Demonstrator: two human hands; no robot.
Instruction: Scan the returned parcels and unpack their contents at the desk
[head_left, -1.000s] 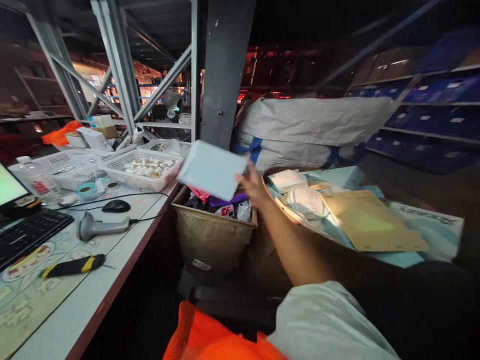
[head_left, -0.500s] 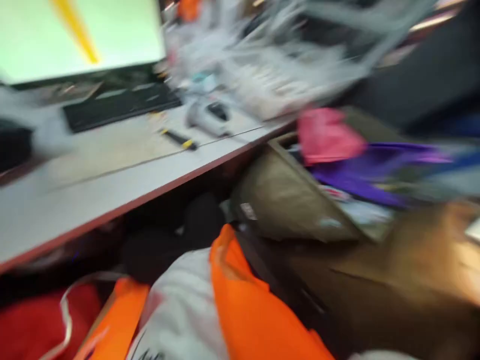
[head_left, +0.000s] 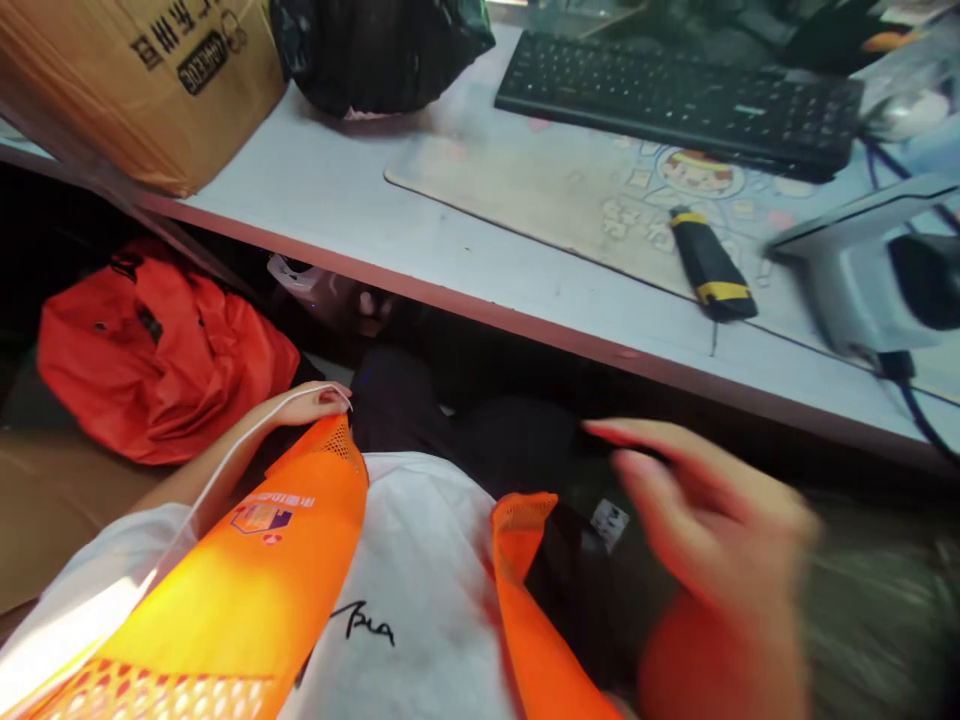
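My left hand (head_left: 322, 402) rests low by my lap, at the top edge of the orange vest (head_left: 300, 540). Its fingers look curled, partly hidden by the vest, and a white cord (head_left: 247, 437) runs along the forearm to them. Whether they grip anything is hidden. My right hand (head_left: 705, 500) hangs in front of the desk edge, slightly blurred, thumb and forefinger apart with nothing between them. Above it on the desk lies a black and yellow utility knife (head_left: 712, 262), apart from the hand. Right of that stands a grey-white device (head_left: 862, 270) with a black cable.
On the desk (head_left: 337, 200) are a black keyboard (head_left: 675, 100), a printed mat (head_left: 510, 190), a cardboard box (head_left: 150, 90) and a black plastic bag (head_left: 375, 50). A red bag (head_left: 165, 360) lies below at left. The desk's front edge crosses above both hands.
My view has swung left and down, bringing the box, black bag and both hands into sight. The open bin with pink and purple bags at right has left the view.
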